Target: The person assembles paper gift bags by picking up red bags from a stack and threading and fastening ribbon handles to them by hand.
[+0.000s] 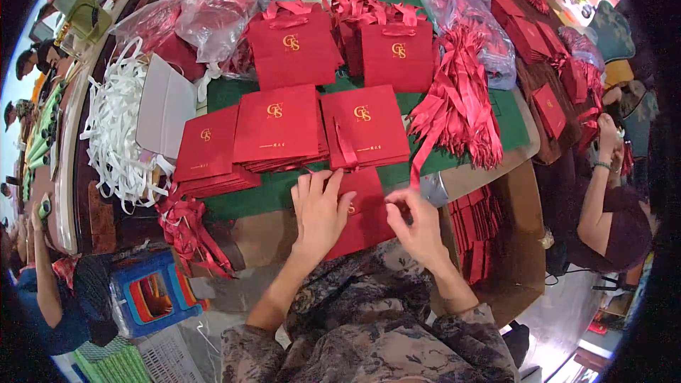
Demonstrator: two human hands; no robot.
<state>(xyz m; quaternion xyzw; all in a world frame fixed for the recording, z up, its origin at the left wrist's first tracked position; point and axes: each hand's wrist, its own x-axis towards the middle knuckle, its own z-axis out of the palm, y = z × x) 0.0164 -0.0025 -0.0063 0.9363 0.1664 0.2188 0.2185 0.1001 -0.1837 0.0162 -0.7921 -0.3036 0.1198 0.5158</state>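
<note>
A flat red paper bag (365,230) with a gold emblem lies at the near edge of the table in front of me. My left hand (318,216) rests over its left side, fingers stretched toward the top edge and thumb on the bag's face. At the right edge of the bag, my right hand (417,227) is closed in a pinch; whatever lies between its thumb and forefinger is too small to make out. Just beyond my hands sit stacks of flat red bags (365,124), one with a loose ribbon across it. A bundle of red ribbons (461,99) hangs at the right.
Two red gift bags (294,50) stand behind the stacks. A box of white ribbons (167,106) is at the left, with more red ribbons (191,230) below it. A cardboard box (500,276) holds red bags at my right. A co-worker's arm (599,184) shows farther right.
</note>
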